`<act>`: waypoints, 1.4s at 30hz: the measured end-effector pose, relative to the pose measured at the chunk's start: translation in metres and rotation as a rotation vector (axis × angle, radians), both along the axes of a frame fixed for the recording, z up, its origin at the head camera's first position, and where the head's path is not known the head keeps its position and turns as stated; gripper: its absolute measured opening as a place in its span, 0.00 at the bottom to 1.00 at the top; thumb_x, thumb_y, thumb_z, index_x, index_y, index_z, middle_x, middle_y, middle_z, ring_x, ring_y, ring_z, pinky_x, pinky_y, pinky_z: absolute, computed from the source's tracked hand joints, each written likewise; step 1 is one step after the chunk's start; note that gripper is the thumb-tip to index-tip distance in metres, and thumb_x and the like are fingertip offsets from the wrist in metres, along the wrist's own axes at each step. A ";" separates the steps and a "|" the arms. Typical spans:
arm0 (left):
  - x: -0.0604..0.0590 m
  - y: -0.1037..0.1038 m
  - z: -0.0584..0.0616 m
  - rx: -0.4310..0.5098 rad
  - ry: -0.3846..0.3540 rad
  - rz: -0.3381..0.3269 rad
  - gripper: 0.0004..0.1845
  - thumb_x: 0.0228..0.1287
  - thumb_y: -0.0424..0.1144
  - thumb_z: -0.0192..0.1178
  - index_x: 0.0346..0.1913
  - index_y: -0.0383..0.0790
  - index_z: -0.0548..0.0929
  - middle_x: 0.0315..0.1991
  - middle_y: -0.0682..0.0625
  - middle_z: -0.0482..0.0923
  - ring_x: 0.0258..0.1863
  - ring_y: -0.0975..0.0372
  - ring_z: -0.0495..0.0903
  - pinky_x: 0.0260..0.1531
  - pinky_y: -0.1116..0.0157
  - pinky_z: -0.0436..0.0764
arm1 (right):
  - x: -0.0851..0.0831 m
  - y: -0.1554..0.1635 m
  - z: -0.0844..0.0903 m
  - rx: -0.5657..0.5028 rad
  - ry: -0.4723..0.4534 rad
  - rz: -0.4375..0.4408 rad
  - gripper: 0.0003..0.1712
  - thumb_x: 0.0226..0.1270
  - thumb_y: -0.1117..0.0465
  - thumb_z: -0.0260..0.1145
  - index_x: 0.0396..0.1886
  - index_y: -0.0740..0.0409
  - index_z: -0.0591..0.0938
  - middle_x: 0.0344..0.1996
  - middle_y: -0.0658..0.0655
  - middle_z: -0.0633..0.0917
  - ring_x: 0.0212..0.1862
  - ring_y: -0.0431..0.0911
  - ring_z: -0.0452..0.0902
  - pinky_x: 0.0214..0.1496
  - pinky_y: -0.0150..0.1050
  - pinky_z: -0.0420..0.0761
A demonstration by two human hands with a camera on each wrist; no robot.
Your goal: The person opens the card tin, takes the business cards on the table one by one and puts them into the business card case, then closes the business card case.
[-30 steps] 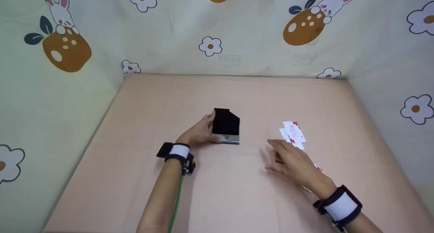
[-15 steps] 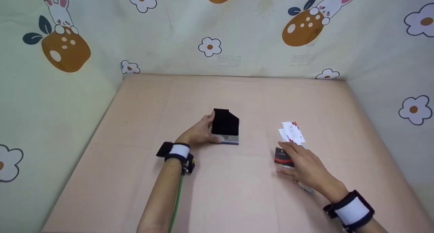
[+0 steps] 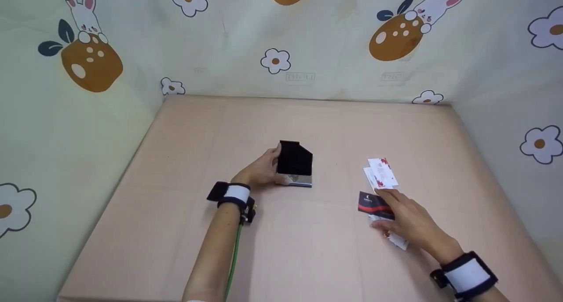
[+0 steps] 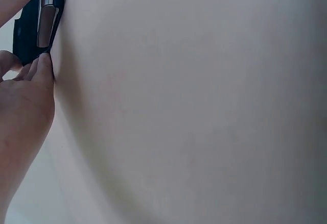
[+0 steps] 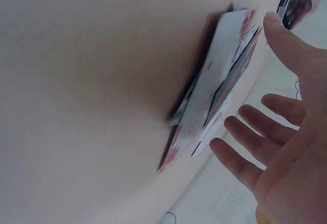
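hands at work on a pinkish table (image 3: 281, 249), seen from the head camera, with both wrist views as insets. left hand (image 3: 259, 172) grips the near left edge of a black card holder (image 3: 295, 161), which stands upright near the middle of the table; its silver base strip (image 3: 300, 180) faces the viewer. in the left wrist view the fingers (image 4: 41, 68) are curled against the holder's dark edge (image 4: 28, 35), thumb and fingertips pinching it where it meets the table. right hand (image 3: 407, 220) lies low over a loose spread of cards to the right, well apart from the holder. its fingers are straight and slightly fanned, resting on a dark card (image 3: 373, 203) with a red mark, which sits on top of the near end of the spread. white cards with red print (image 3: 382, 172) lie just beyond the fingertips, overlapping one another; another white card corner (image 3: 399, 242) shows under the heel of the hand. in the right wrist view the fingers (image 5: 255, 142) are spread wide, palm open, beside the fanned cards (image 5: 214, 96); whether the palm itself touches the cards cannot be told. each wrist carries a black-and-white strap (image 3: 235, 194); a green cable (image 3: 233, 262) runs down the left forearm. cloth walls printed with rabbits and flowers (image 3: 272, 60) enclose the table on three sides.
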State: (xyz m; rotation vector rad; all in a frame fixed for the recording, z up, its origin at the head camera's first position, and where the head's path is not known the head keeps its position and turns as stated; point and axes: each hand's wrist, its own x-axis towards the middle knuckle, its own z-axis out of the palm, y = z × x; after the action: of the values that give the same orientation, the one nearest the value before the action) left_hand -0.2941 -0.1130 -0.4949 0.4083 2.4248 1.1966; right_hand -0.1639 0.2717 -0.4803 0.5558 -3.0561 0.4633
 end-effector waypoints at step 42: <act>0.003 0.003 -0.002 0.023 0.027 0.030 0.64 0.52 0.41 0.77 0.81 0.46 0.40 0.82 0.42 0.45 0.82 0.52 0.44 0.81 0.58 0.47 | -0.009 0.000 0.007 -0.041 -0.172 -0.045 0.45 0.54 0.61 0.78 0.72 0.63 0.70 0.60 0.71 0.80 0.48 0.55 0.80 0.53 0.54 0.85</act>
State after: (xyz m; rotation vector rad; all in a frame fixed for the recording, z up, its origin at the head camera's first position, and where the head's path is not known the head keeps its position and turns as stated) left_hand -0.2911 -0.1096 -0.4966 0.3988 2.4502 1.2402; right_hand -0.1729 0.2718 -0.4736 0.4688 -3.2052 0.6009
